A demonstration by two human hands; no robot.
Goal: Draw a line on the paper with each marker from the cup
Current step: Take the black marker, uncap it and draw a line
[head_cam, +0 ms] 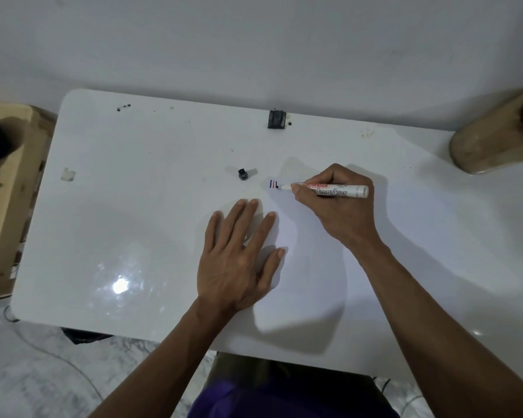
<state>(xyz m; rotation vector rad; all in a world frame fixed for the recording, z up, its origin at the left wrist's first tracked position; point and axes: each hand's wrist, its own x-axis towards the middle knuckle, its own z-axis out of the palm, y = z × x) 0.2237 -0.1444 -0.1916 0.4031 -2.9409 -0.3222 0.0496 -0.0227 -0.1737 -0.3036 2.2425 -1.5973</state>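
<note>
A white whiteboard marker (pixel 329 190) is gripped in the right hand (pixel 335 206). Its long axis lies nearly level across the view, with the tip pointing left and touching the paper (pixel 302 236) just right of a blue and a red stroke (pixel 273 184), where a short black mark is being laid. The left hand (pixel 239 257) is spread flat, holding nothing, and pressed on the paper's near-left part. A black cap (pixel 243 174) rests on the counter (pixel 133 206), nearer the left hand. No cup can be seen.
</note>
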